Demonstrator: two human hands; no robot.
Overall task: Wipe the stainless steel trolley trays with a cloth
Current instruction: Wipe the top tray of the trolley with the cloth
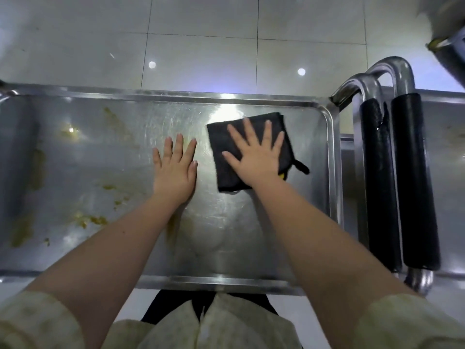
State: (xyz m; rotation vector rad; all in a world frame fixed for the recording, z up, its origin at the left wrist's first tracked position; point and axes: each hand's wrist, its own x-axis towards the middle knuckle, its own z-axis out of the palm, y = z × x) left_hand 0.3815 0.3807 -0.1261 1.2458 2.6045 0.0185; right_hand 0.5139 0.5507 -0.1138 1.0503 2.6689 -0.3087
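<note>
The stainless steel trolley tray (251, 238) fills the middle of the head view. A folded black cloth (224, 137) lies flat on its right part. My right hand (255, 157) presses on the cloth with fingers spread. My left hand (176, 167) rests flat on the bare steel just left of the cloth, fingers apart, holding nothing. Yellowish-brown smears (88, 220) cover the tray's left half, and one streak (173, 227) runs under my left forearm.
Two steel handle bars with black foam grips (412, 182) stand at the tray's right end. A lower steel shelf (448, 152) shows beyond them. Pale floor tiles (201, 46) lie behind the trolley. A dark object (450, 59) sits at the top right.
</note>
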